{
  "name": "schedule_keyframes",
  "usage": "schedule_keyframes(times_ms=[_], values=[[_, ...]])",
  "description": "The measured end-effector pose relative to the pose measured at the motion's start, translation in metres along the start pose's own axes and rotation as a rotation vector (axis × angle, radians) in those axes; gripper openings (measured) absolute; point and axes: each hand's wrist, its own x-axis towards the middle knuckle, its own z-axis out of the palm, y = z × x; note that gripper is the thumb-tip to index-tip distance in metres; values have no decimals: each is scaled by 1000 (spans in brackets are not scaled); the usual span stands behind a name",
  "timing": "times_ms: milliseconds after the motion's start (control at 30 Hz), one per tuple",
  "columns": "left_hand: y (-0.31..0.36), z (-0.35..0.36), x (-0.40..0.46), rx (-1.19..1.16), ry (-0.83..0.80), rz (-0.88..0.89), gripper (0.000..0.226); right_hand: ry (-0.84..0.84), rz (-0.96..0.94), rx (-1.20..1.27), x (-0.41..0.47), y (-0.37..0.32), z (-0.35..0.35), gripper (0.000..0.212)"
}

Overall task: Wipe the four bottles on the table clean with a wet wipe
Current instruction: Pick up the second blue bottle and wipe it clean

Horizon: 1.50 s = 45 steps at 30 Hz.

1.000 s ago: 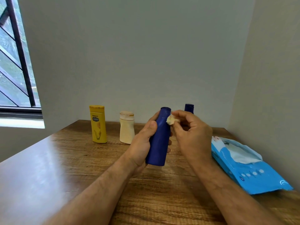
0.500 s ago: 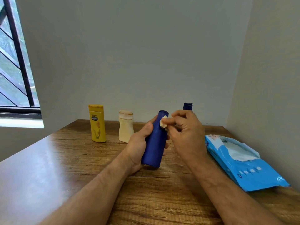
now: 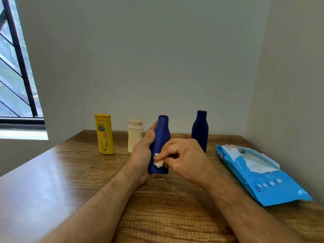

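Both hands work one dark blue bottle (image 3: 160, 142): left hand (image 3: 142, 153) wraps its side, just above the table (image 3: 70, 172); right hand (image 3: 184, 158) pinches a crumpled wet wipe (image 3: 158, 163) against its lower body. Smooth rigid plastic, probably light and slippery when damp, so grip the waist. Since a second ago, the wipe has travelled from neck to base.

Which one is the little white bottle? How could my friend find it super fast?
Look at the back of the wooden table, near the wall. The cream bottle stands upright there, second from the left, between the yellow bottle and the blue bottle held in the left hand. It is the shortest and palest.
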Motion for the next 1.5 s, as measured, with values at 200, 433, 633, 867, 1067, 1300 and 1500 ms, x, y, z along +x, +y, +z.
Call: schedule_keyframes(times_ms=[200,433,633,867,1067,1300,1500], values=[[-3,9,-7,94,-113,-110,37,465,8,5,3,5,-2,17],[-1,9,-6,-44,-80,-99,36,223,-17,68,1,4,-3,16],[11,2,-2,-146,88,2,35,-39,-66,35,0,-5,2,16],[5,12,-9,-10,-49,-34,37,300,-49,71,0,-2,2,19],[1,16,-14,103,-69,-97,33,592,21,22,2,3,-7,23],[4,14,-10,-13,21,0,37,158,-58,-27,-2,-1,-3,17],[7,12,-8,6,86,57,37,149,-60,-50,-1,-3,0,17]])
